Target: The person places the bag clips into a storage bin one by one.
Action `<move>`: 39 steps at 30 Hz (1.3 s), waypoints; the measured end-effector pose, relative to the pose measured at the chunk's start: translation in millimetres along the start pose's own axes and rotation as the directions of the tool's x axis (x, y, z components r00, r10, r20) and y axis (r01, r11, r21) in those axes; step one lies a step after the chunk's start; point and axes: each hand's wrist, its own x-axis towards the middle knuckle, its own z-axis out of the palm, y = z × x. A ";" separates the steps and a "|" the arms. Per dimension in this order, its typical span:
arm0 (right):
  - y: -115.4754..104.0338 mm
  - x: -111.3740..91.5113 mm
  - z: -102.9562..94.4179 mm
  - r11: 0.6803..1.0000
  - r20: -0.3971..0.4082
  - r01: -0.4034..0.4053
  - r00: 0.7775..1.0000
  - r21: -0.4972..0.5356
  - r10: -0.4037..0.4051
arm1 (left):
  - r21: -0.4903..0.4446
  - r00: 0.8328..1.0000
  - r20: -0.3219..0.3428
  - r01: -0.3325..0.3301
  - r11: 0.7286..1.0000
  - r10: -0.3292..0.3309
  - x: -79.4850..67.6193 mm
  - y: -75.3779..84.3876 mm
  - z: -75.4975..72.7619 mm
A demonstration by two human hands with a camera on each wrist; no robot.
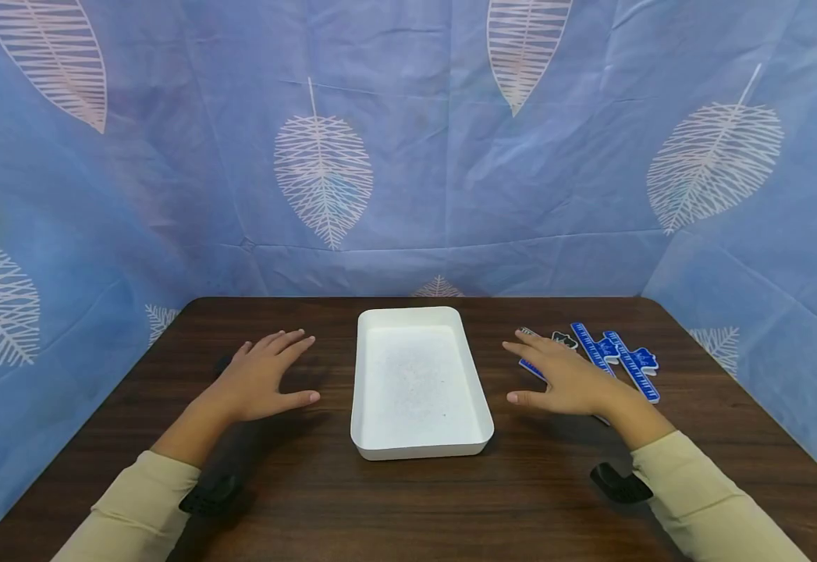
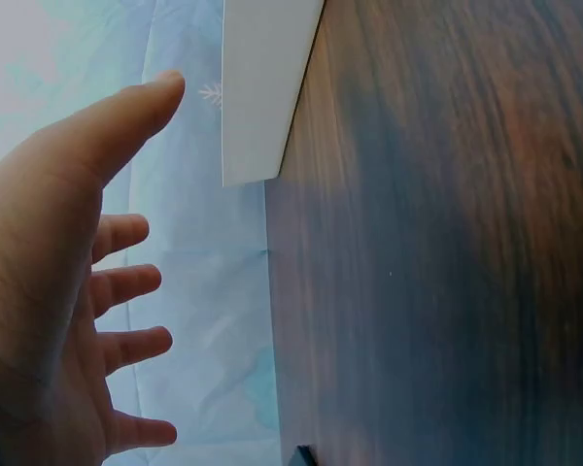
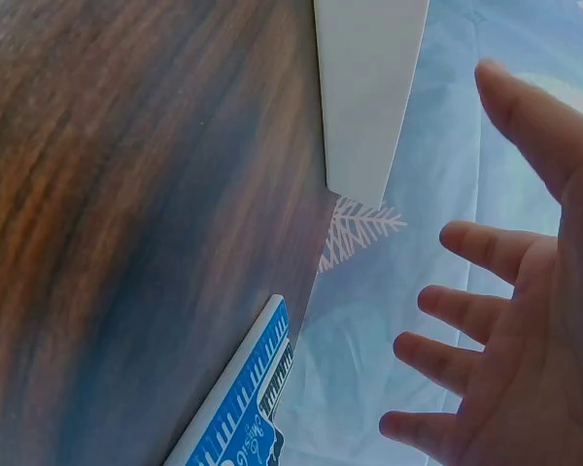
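Observation:
A shallow white tray [image 1: 418,382] stands on the table between the two hands. To its left, my left hand [image 1: 261,382] hovers with spread fingers, apart from the tray and holding nothing. My right hand [image 1: 566,376] is on the other side, also spread and holding nothing. Under and beyond it lie several flat clip-like pieces with a piano-key pattern; one blue piece [image 1: 633,367] is farthest right, and a second blue piece [image 1: 594,347] is beside it. A black-and-white piece [image 1: 564,339] is partly hidden by the hand. The right wrist view shows another blue piece [image 3: 238,398] close up.
The dark wooden table [image 1: 394,507] has a blue leaf-patterned cloth [image 1: 408,179] hanging behind it and at both sides. A small dark object [image 1: 222,364] is mostly hidden behind the left hand. Dark devices [image 1: 211,493] sit at both wrists.

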 end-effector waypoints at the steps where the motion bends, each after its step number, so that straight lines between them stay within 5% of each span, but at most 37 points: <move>1: -0.1 -0.2 0.1 1.000 -0.006 0.001 1.000 0.000 -0.001 | 0.000 1.000 -0.003 -0.002 1.000 0.002 0.4 0.5 0.6; 17: 2.7 -5.7 1.6 1.000 -0.072 -0.013 0.997 -0.013 0.012 | -0.034 0.995 -0.085 -0.050 0.998 0.047 5.0 4.8 9.5; 39: 8.4 -13.1 -3.8 1.000 -0.087 -0.004 0.996 -0.028 0.001 | -0.198 0.994 -0.113 -0.032 0.980 0.009 14.6 21.3 21.4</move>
